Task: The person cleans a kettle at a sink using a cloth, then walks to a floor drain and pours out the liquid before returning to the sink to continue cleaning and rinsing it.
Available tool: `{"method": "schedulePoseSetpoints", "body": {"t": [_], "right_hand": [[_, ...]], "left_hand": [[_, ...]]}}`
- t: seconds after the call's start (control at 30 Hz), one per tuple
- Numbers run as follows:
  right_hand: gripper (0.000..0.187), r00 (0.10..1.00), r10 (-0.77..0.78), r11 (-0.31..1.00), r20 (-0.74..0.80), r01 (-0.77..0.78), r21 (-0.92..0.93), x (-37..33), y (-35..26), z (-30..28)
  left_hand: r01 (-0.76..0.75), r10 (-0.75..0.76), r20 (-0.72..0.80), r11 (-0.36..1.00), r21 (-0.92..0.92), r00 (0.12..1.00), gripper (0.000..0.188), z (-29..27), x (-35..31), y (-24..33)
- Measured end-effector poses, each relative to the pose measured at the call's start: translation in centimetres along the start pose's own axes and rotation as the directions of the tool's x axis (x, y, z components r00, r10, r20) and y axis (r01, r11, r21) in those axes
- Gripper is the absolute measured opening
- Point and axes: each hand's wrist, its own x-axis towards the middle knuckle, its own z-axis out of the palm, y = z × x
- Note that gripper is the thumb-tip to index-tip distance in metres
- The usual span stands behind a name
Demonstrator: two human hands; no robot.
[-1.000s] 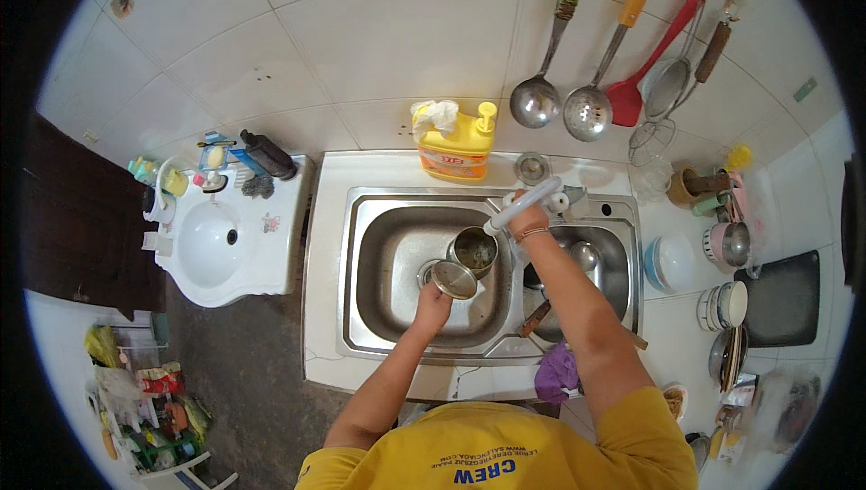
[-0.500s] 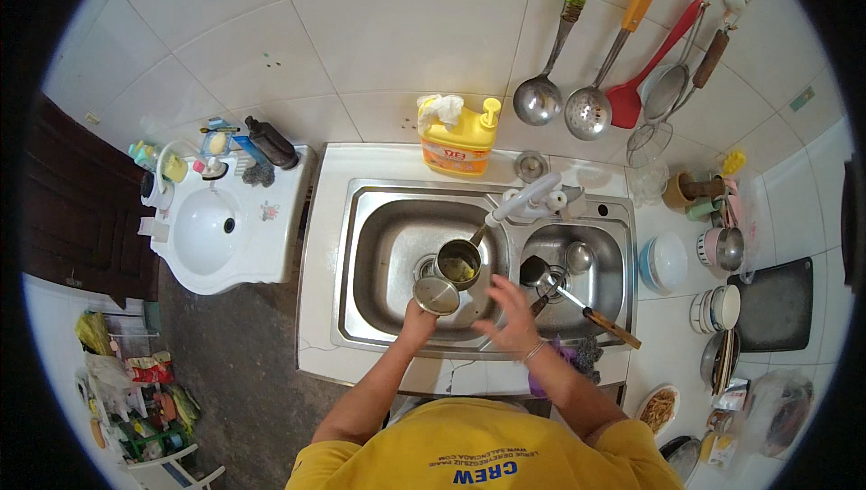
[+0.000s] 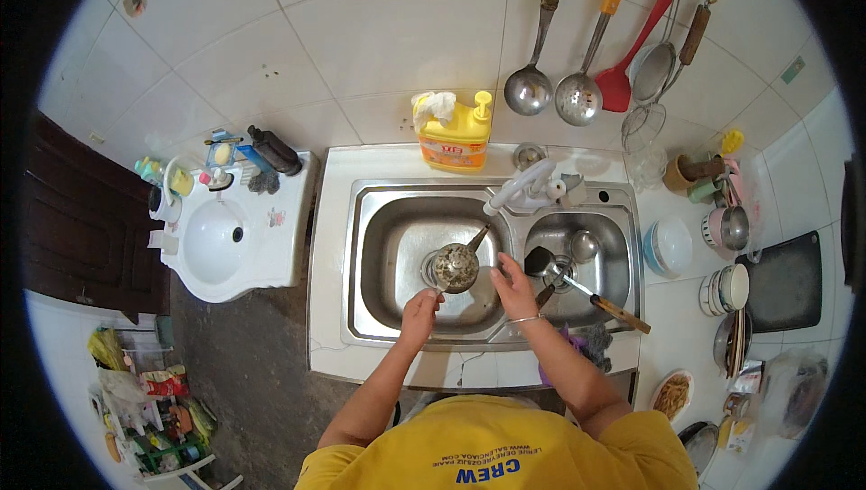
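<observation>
My left hand [image 3: 420,314] is closed at the near edge of a small round metal piece [image 3: 456,268]. Its mottled, rounded surface faces up, covering the mouth of a small pot, so the inside is hidden. From the pot's far side a dark handle [image 3: 479,237] slants up toward the faucet. Both are over the drain in the large left sink basin [image 3: 388,228]. Just right of them, near the divider, my right hand [image 3: 514,291] holds nothing, its fingers extended and apart from the pot.
The right basin holds a dark-bowled ladle [image 3: 539,261] and a long wooden-handled utensil [image 3: 621,314]. The faucet [image 3: 519,188] hangs over the divider. A yellow detergent bottle [image 3: 454,143] stands behind. Ladles and strainers hang above; bowls [image 3: 667,246] stand at right.
My left hand has brought the round metal piece up and over the pot, hiding its inside. My right hand has moved slightly away from the pot. The view has shifted a little.
</observation>
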Motion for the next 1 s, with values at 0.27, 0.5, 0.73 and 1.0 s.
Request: {"method": "schedulePoseSetpoints", "body": {"t": [0.27, 0.5, 0.73, 1.0], "right_hand": [[0.042, 0.992, 0.017, 0.935, 0.128, -0.061, 0.349, 0.2, -3.2, 0.6], [0.039, 0.998, 0.014, 0.977, 0.063, -0.027, 0.213, 3.3, -0.8, 0.1], [0.021, 0.974, -0.059, 0.998, 0.220, 0.058, 0.010, 2.3, -3.3, 4.6], [0.025, 0.991, -0.102, 0.993, 0.090, 0.107, -0.046, 6.2, 1.4, 4.4]], "left_hand": [[0.061, -0.067, -0.082, 0.995, -0.078, 0.994, 0.037, -1.9, -1.3, 0.1], [-0.036, 0.037, 0.002, 0.958, 0.285, 0.999, 0.041, -1.9, 0.1, 4.8], [0.102, -0.091, -0.063, 0.972, 0.211, 0.994, 0.037, -7.7, -3.0, 2.9], [0.089, -0.075, -0.072, 0.972, 0.219, 0.995, 0.039, -5.6, 0.9, 2.2]]}}
